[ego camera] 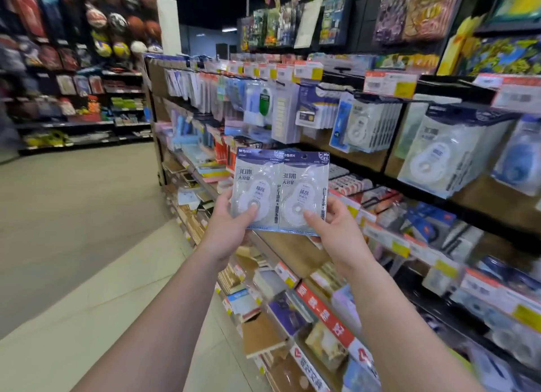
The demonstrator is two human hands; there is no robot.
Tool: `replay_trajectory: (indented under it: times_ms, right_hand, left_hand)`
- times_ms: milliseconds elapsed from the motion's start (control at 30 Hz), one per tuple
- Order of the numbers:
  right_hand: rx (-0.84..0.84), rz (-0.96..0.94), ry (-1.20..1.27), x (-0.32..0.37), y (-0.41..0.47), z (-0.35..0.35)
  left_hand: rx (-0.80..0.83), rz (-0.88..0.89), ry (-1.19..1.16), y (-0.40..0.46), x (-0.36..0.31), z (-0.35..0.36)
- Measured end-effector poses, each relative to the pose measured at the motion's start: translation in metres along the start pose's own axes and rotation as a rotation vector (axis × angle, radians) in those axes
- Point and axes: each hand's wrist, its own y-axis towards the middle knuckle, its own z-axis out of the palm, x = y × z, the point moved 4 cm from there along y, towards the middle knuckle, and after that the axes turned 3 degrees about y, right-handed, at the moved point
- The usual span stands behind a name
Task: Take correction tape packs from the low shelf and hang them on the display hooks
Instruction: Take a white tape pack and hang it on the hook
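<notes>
- Holding two correction tape packs side by side, upright, in front of the shelving.
- Left hand (231, 216) grips the left pack (257, 186) at its lower edge.
- Right hand (330, 225) grips the right pack (304, 189) likewise.
- Display hooks (345, 94) carry similar packs above right.

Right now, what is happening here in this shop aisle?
A person stands in a stationery aisle and holds up two correction tape packs side by side. The left hand pinches the left pack at its lower edge, and the right hand pinches the right pack the same way. Neither pack is on a hook yet. Similar packs already hang on the display hooks up and to the right, so hanging is probably the next step.
</notes>
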Motion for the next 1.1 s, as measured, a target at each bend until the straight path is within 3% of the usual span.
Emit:
replay_trajectory:
  times_ms: [300, 600, 900, 1100]
  right_hand:
    - [-0.035, -0.063, -0.044, 0.021, 0.105, -0.012]
    - [-0.165, -0.132, -0.11, 0.029, 0.151, -0.036]
    - [-0.413, -0.186, -0.348, 0.038, 0.164, -0.035]
    - [-0.594, -0.197, -0.349, 0.041, 0.167, -0.028]
  left_hand:
    - [-0.027, 0.041, 0.047, 0.12, -0.019, 0.028]
    - [0.111, 0.122, -0.066, 0.192, -0.025, 0.078]
    - [0.395, 0.169, -0.155, 0.26, -0.024, 0.118]
    - [0.541, 0.129, -0.249, 0.283, -0.022, 0.13]
